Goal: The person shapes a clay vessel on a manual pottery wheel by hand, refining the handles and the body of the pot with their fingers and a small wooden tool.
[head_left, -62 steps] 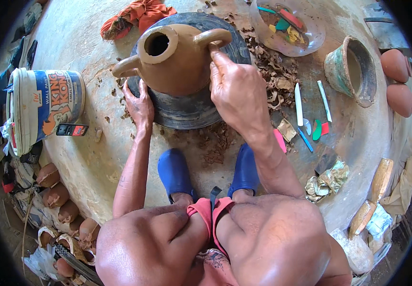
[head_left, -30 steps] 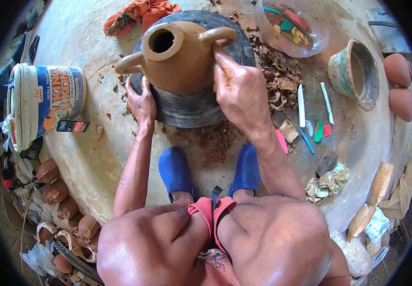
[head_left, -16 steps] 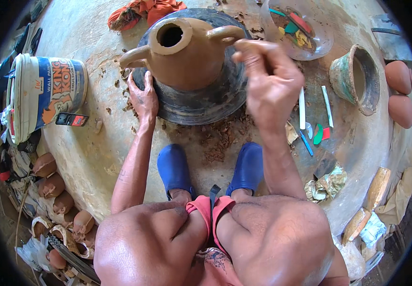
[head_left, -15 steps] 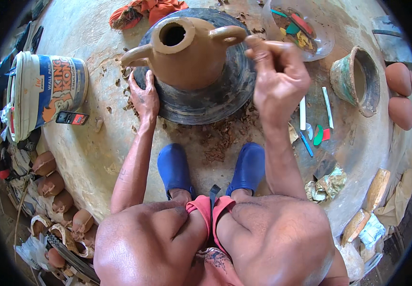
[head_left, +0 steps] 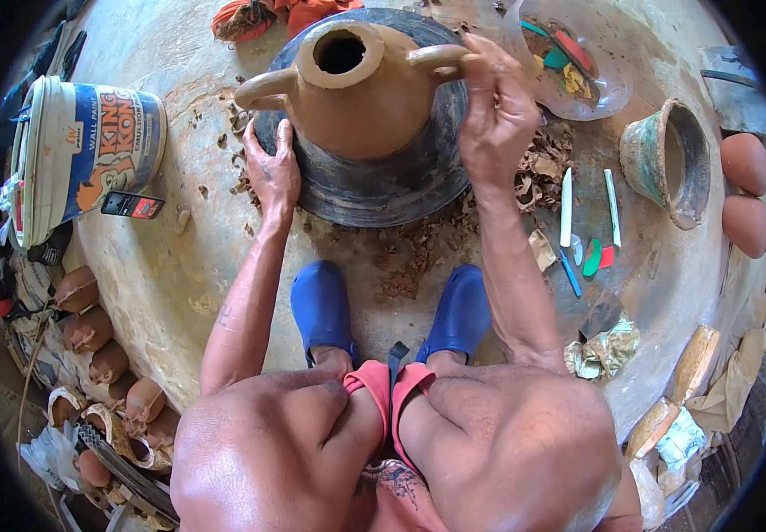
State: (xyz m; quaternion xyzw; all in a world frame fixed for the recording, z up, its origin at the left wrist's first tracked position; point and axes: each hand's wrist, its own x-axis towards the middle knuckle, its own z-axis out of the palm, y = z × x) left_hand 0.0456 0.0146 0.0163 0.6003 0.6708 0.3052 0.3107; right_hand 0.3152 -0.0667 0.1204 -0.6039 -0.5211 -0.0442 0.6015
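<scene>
A brown clay pot (head_left: 361, 115) with a narrow round mouth and two loop handles stands upright on a dark turntable (head_left: 374, 208). My left hand (head_left: 273, 173) rests at the turntable's left rim, below the left handle (head_left: 268, 89), with its thumb and forefinger spread. At the pot's other side, my right hand (head_left: 496, 111) has its fingers closed around the outer bend of the right handle (head_left: 437, 57). The fingers partly cover that bend.
Clay scraps (head_left: 547, 164) litter the floor around the turntable. To the right are a clear tub (head_left: 609, 102) of coloured pieces, small tools (head_left: 566, 208) and a greenish pot (head_left: 644, 160). A paint bucket (head_left: 139, 133) stands left; a phone (head_left: 132, 205) leans by it.
My right hand has moved from beside the right handle onto its outer bend. My left hand stays at the turntable's rim. The whole view has shifted slightly.
</scene>
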